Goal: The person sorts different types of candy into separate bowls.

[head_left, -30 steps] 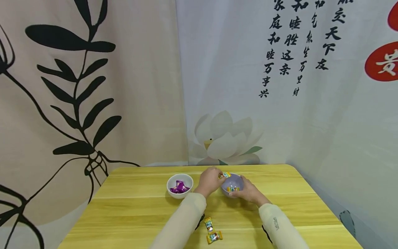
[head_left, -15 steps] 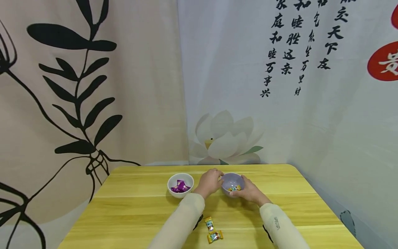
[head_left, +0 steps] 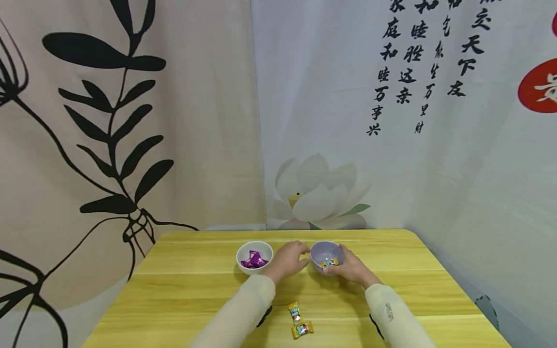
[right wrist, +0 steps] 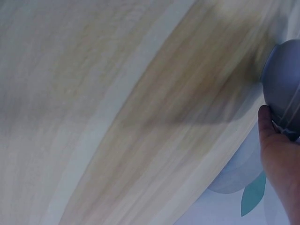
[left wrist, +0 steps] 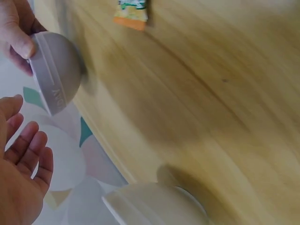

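Observation:
My right hand (head_left: pixel 354 268) holds the lavender bowl (head_left: pixel 323 251) by its right side, thumb at the near rim. Yellow-wrapped candies (head_left: pixel 329 262) lie inside that bowl. Just left of it, my left hand (head_left: pixel 285 261) hovers with fingers loosely extended and nothing in them. The left wrist view shows these fingers (left wrist: pixel 29 149) apart from the lavender bowl (left wrist: pixel 63 70). Two yellow-wrapped candies, an upper one (head_left: pixel 294 312) and a lower one (head_left: pixel 302 330), lie on the table between my forearms.
A white bowl (head_left: pixel 251 271) with purple-wrapped candies (head_left: pixel 254 260) stands left of my left hand. The wooden table (head_left: pixel 174 290) ends at a back edge close to a printed cloth backdrop (head_left: pixel 209 121).
A yellow-wrapped candy held by my left hand at the lavender bowl has gone into it. The left hand has since drawn back left with its fingers loosened. The right hand keeps its hold.

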The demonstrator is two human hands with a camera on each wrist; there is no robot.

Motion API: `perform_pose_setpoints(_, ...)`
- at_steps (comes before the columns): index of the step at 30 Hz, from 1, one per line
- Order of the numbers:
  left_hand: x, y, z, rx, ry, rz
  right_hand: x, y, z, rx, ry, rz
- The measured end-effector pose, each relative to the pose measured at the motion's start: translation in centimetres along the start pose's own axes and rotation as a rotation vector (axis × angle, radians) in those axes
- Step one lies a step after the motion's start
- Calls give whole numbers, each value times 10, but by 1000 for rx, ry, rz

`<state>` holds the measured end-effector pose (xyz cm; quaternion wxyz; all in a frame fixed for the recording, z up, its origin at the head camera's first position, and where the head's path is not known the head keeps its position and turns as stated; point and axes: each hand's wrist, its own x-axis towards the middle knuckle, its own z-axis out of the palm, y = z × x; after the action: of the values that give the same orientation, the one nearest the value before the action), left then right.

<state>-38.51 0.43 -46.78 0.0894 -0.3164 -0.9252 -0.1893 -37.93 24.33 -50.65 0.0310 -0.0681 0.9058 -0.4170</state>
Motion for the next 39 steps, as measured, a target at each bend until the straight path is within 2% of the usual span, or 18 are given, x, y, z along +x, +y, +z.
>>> perform_pose_setpoints(4, -9, -3, 0, -7, -20, 35, 0, 1, -1, -7, 1, 12)
perform_pose_setpoints(12, -35, -2, -3, -17, -116, 68, -2, -1, 1, -10, 5, 14)
perform_pose_setpoints(22, -63, -11, 7, -91, -242, 147, -3, -3, 2, -26, 4, 30)
perform_pose_setpoints(25, -71, -14, 11, -81, -269, 191, -2, -2, 2, -16, 5, 30)
perform_pose_setpoints(28, -77, -16, 15, -83, -275, 243, -2, -2, 2, -15, 9, 24)
perform_pose_setpoints(33, -85, -17, 19, -74, -243, 343, -2, -2, 2, -30, 11, 17)
perform_pose_setpoints(35, -88, -18, 20, -59, -233, 369, -2, -2, 1, -26, 8, 18)
perform_pose_setpoints(39, -96, -22, 19, -26, -222, 381, -1, 0, 0, -18, 8, 14)
